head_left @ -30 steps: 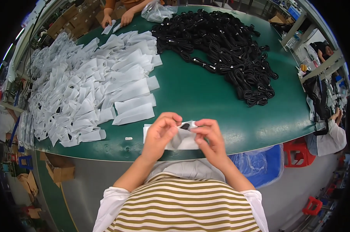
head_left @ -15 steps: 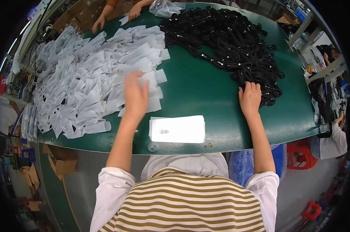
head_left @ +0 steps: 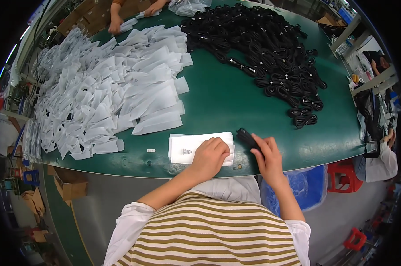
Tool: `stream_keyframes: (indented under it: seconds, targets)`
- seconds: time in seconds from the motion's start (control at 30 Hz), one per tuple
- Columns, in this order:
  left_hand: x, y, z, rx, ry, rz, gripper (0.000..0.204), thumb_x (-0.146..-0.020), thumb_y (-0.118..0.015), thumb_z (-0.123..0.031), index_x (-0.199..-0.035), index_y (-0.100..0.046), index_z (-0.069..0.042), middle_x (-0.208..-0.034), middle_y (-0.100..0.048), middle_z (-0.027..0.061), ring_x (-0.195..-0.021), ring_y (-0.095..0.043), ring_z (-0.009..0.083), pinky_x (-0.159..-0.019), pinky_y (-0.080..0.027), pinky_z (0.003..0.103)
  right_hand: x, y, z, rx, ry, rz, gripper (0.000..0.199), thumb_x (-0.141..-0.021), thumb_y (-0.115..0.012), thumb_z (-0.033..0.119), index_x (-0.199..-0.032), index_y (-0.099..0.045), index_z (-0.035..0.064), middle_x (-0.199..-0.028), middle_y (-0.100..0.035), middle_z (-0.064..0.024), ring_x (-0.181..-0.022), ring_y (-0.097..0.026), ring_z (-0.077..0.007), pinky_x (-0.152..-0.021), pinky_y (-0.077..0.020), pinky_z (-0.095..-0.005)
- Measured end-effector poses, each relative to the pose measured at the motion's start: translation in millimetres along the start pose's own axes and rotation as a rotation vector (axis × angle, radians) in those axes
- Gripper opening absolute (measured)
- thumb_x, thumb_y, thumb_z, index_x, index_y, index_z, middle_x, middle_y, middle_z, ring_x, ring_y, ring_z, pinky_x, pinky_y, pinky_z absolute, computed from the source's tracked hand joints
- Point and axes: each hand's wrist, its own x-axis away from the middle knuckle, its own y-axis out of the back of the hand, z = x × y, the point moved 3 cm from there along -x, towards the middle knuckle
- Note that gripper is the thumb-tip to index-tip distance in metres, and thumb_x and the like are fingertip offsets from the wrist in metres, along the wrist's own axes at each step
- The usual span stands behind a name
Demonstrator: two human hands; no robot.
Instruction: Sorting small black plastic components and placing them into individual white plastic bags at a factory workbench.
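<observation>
Near the table's front edge lies a small stack of flat white bags (head_left: 182,153), the top one with a printed mark. My left hand (head_left: 208,158) rests over the right half of the stack, fingers curled and closed at the edge of a bag; the fingertips are partly hidden. Just right of the stack, my right hand (head_left: 268,158) grips a bundled black cable (head_left: 247,138) between thumb and fingers, its far end pointing toward the upper left. A large heap of coiled black cables (head_left: 271,48) covers the far right, some with shiny metal plugs.
Many loose white translucent bags (head_left: 98,97) spread over the left of the green table (head_left: 218,102). A small white piece (head_left: 151,150) lies left of the stack. Another person's hands (head_left: 115,24) handle a white bag at the far edge. Below stand a blue bin (head_left: 311,186) and red stool (head_left: 344,177).
My left hand came from the loose bags down to the stack. My right hand drew a cable bundle from the heap toward me. The other person's hands shifted along the far edge.
</observation>
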Motion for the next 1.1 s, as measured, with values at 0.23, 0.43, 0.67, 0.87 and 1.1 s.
stream_keyframes:
  seconds: [0.23, 0.43, 0.67, 0.87, 1.1]
  targets:
    - [0.4, 7.0, 4.7, 0.244, 0.169, -0.048, 0.009, -0.082, -0.067, -0.001, -0.086, -0.059, -0.003, -0.081, -0.057, 0.0093, -0.074, -0.056, 0.0275, -0.069, -0.046, 0.036, 20.8, 5.0, 12.3, 0.109, 0.077, 0.041, 0.045, -0.082, -0.072, 0.003, -0.125, -0.063, 0.0087, -0.091, -0.05, -0.0112, -0.072, -0.057, -0.0247, -0.061, -0.0478, -0.0352]
    - [-0.5, 9.2, -5.3, 0.029, 0.034, -0.039, 0.005, -0.084, -0.062, -0.002, -0.085, -0.057, -0.003, -0.083, -0.058, 0.0108, -0.078, -0.057, 0.0314, -0.071, -0.045, 0.039, 23.3, 7.0, 11.4, 0.172, 0.076, 0.027, 0.045, -0.081, -0.073, 0.005, -0.125, -0.064, 0.0105, -0.091, -0.051, -0.0102, -0.071, -0.058, -0.0243, -0.058, -0.0485, -0.0364]
    - [0.5, 8.6, 1.7, 0.339, 0.209, -0.049, 0.008, -0.083, -0.062, 0.001, -0.085, -0.057, -0.004, -0.089, -0.058, 0.0103, -0.082, -0.055, 0.03, -0.078, -0.044, 0.039, 19.9, 3.1, 13.7, 0.087, 0.147, 0.151, 0.041, -0.082, -0.071, 0.002, -0.121, -0.065, 0.0081, -0.091, -0.051, -0.0106, -0.071, -0.055, -0.023, -0.059, -0.0472, -0.0329]
    - [-4.9, 16.4, -14.3, 0.214, -0.099, -0.027, 0.012, -0.078, -0.065, 0.003, -0.086, -0.058, -0.004, -0.094, -0.06, 0.0107, -0.086, -0.054, 0.0302, -0.076, -0.045, 0.038, 27.4, -13.7, -11.2, -0.458, -0.361, 0.206, 0.03, -0.087, -0.068, 0.004, -0.116, -0.066, 0.0072, -0.094, -0.053, -0.0072, -0.069, -0.055, -0.0163, -0.062, -0.045, -0.0248]
    - [-12.2, 32.6, -22.2, 0.107, -0.102, -0.066, 0.012, -0.08, -0.066, 0.0, -0.085, -0.056, -0.005, -0.101, -0.058, 0.0106, -0.091, -0.053, 0.0304, -0.082, -0.044, 0.039, 13.9, -39.4, 13.3, -0.568, -0.117, 0.082, 0.029, -0.089, -0.065, 0.003, -0.117, -0.064, 0.0072, -0.105, -0.053, -0.0078, -0.074, -0.054, -0.0125, -0.065, -0.0439, -0.0221]
